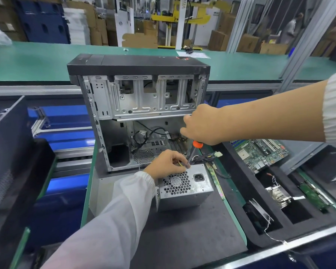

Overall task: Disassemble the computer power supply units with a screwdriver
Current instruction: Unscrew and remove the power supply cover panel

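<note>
A grey metal power supply unit (184, 188) with a honeycomb fan grille and a power socket stands on the dark mat in front of me. My right hand (202, 125) grips an orange-handled screwdriver (194, 150) from above, its shaft pointing down at the unit's top rear edge. My left hand (168, 162) rests on the top of the unit, fingers pinched around the screwdriver tip. The unit's wire bundle (208, 157) trails off behind it to the right.
An opened, stripped computer case (142, 105) stands just behind the unit. At right, a black foam tray (239, 193) holds a green motherboard (260, 152), a heatsink (279, 195) and a fan (258, 212). A dark side panel (10, 152) leans at left. Blue bins sit below.
</note>
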